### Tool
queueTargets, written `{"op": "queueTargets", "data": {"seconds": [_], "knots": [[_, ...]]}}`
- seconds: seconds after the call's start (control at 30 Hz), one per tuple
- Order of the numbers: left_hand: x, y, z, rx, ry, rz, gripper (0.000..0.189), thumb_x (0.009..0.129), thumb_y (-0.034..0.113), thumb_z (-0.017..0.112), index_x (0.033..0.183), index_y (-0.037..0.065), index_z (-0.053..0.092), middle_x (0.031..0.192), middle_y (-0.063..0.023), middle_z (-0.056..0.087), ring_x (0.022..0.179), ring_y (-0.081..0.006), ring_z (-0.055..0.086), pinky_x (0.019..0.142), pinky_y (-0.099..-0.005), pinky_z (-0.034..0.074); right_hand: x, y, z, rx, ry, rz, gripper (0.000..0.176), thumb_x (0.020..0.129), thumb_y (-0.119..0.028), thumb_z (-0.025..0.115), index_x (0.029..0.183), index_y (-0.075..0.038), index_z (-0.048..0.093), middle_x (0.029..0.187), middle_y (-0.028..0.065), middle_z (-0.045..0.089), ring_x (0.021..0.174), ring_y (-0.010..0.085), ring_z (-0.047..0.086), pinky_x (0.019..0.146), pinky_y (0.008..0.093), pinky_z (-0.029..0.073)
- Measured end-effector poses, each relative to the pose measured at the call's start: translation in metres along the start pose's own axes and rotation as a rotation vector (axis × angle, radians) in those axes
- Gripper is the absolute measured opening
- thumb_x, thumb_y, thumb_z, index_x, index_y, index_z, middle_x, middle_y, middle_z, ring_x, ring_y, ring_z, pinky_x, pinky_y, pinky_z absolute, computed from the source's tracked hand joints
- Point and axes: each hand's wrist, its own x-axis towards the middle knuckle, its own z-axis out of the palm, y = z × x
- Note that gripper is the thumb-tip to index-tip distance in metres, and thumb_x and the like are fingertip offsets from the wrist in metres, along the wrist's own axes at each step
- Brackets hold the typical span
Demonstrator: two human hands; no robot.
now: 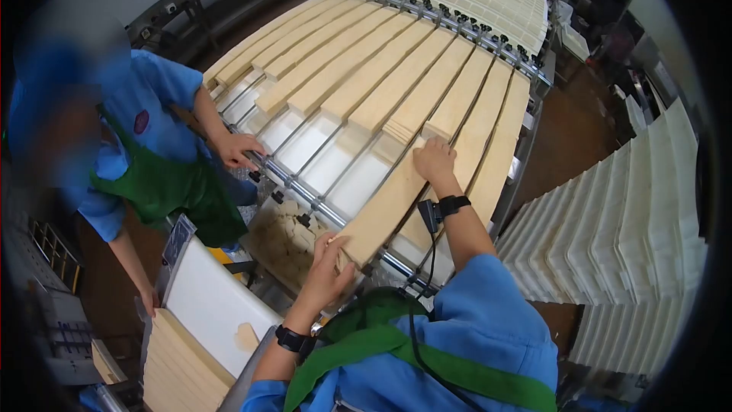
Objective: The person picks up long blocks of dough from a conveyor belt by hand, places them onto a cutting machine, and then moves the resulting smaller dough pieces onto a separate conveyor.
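Observation:
My left hand (pixel 328 268) is at the near end of a long pale slab (pixel 385 202), fingers closed around its end at the metal rail. Farther up the same slab, my right hand (pixel 436 160) presses on its far end with bent fingers, close to a stack of thin layers (pixel 399 131). Long pale strips (pixel 396 84) lie side by side in lanes beyond my hands. White conveyor surface (pixel 305 145) shows between thin metal dividers left of the slab. Both wrists wear black bands.
A co-worker in a green apron (pixel 168 191) stands at the left, one hand on the rail (pixel 293 181), the other by stacked sheets (pixel 183 366) in a white tray (pixel 210 282). Folded white sheets (pixel 610 229) hang at the right. A bin of scraps (pixel 282 236) sits below the rail.

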Motion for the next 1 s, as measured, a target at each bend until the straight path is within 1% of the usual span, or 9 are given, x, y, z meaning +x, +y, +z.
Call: {"op": "queueTargets", "data": {"seconds": [0.13,0.33,0.43,0.5,0.57,0.63,0.7,0.87,1.0], "knots": [[0.014,-0.004,0.011,0.025,-0.008,0.029,0.049,0.079,0.01,0.063,0.125,0.006,0.045,0.128,-0.0205,0.035,0.12,-0.0356,0.041,0.1,-0.0373,0.035,0.001,0.003,-0.009,-0.05,0.011,0.003,0.043,0.084,-0.03,0.046,0.113,-0.001,0.056,0.118,0.0164,0.054,0.106,0.0316,0.049,0.092,0.0496,0.029],[0.035,-0.018,0.027,0.071,-0.052,0.098,0.05,0.081,0.01,0.06,0.128,0.007,0.042,0.132,-0.0222,0.029,0.119,-0.038,0.041,0.1,-0.0392,0.036,-0.021,0.002,-0.014,-0.035,0.348,-0.146,0.034,0.081,-0.022,0.052,0.109,-0.003,0.058,0.114,0.0154,0.054,0.11,0.0301,0.044,0.094,0.0508,0.025],[0.044,-0.015,0.031,-0.019,-0.083,0.052,0.051,0.082,0.008,0.059,0.13,0.006,0.041,0.134,-0.0224,0.027,0.122,-0.0379,0.038,0.102,-0.0392,0.034,-0.051,-0.019,-0.012,0.111,0.57,-0.377,0.028,0.08,-0.02,0.054,0.102,-0.003,0.059,0.108,0.0149,0.055,0.103,0.031,0.047,0.091,0.0508,0.03],[0.045,-0.015,0.028,-0.014,-0.087,0.056,0.052,0.082,0.007,0.058,0.13,0.005,0.04,0.134,-0.0222,0.027,0.123,-0.0371,0.036,0.104,-0.0384,0.031,-0.08,-0.036,-0.025,0.261,0.208,-0.478,0.021,0.076,-0.016,0.056,0.094,-0.004,0.059,0.104,0.0143,0.055,0.098,0.0322,0.05,0.087,0.0486,0.035],[0.042,-0.03,0.028,0.085,-0.062,0.141,0.053,0.082,0.006,0.057,0.131,0.005,0.038,0.133,-0.0219,0.028,0.124,-0.0359,0.035,0.104,-0.0373,0.029,-0.109,-0.047,-0.016,0.704,0.143,-0.833,0.02,0.071,-0.01,0.058,0.09,-0.005,0.059,0.104,0.0137,0.056,0.097,0.0335,0.052,0.083,0.0467,0.039],[0.034,-0.041,0.024,0.069,0.002,0.143,0.057,0.081,0.003,0.055,0.134,0.004,0.034,0.135,-0.0214,0.028,0.125,-0.0351,0.034,0.106,-0.0379,0.028,-0.149,-0.062,-0.018,0.801,-0.145,-0.937,0.021,0.068,-0.009,0.062,0.088,-0.004,0.06,0.113,0.0151,0.055,0.107,0.0343,0.049,0.089,0.0457,0.038],[0.023,-0.055,0.018,-0.036,0.073,0.096,0.061,0.079,0.001,0.055,0.136,0.003,0.032,0.135,-0.0205,0.029,0.127,-0.0337,0.033,0.107,-0.0383,0.027,-0.177,-0.071,-0.047,0.569,0.06,-1.076,0.02,0.071,-0.012,0.062,0.09,-0.004,0.061,0.125,0.0149,0.049,0.115,0.034,0.045,0.095,0.0465,0.035],[-0.011,-0.096,-0.008,-0.143,0.316,-0.03,0.068,0.081,0.001,0.058,0.14,0.005,0.026,0.135,-0.0164,0.03,0.121,-0.0278,0.042,0.099,-0.0375,0.04,-0.184,-0.07,-0.047,0.283,0.096,-0.9,0.024,0.078,-0.014,0.057,0.1,-0.005,0.063,0.138,0.0112,0.039,0.122,0.0328,0.04,0.1,0.0467,0.031],[-0.028,-0.09,-0.018,-0.592,0.466,-0.177,0.074,0.087,-0.001,0.054,0.146,0.012,0.01,0.137,-0.0114,0.027,0.104,-0.0229,0.056,0.073,-0.0288,0.053,-0.195,-0.083,-0.049,0.141,0.08,-0.838,0.029,0.078,-0.013,0.056,0.106,-0.009,0.061,0.14,0.0113,0.036,0.123,0.0337,0.038,0.098,0.0485,0.032]]}}
